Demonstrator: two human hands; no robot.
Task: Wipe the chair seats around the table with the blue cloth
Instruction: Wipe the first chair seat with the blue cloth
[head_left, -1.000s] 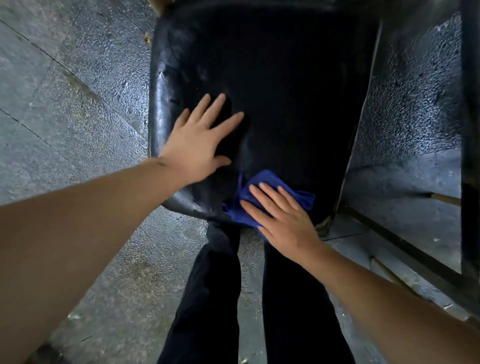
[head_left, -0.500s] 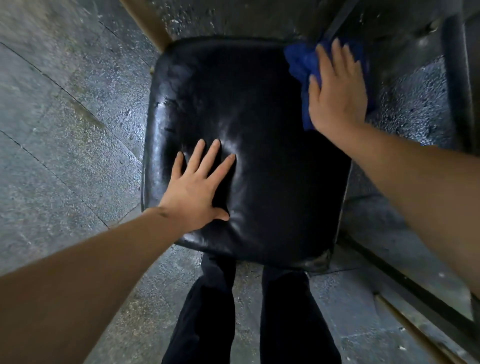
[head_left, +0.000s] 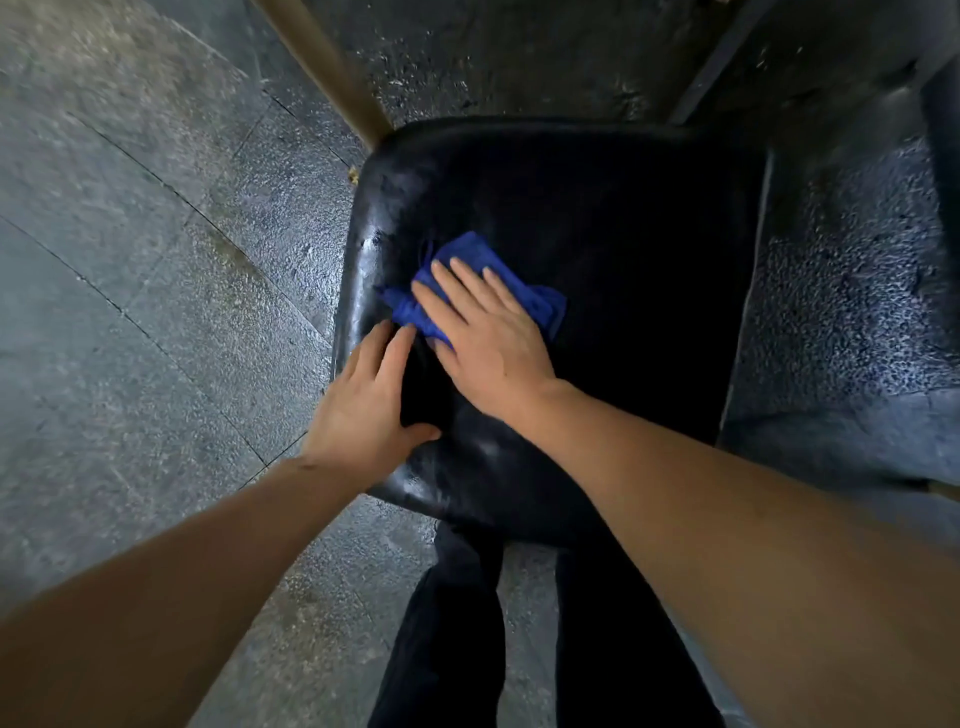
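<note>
While bunched and creased, the blue cloth lies on the black chair seat under the right hand, fingers straight, pressing it flat. Left hand rests flat on the seat, fingertips touching cloth. Vs 0.5 s ago: cloth & right hand moved from far right corner to just beyond left hand.

Blue cloth on black seat
</note>
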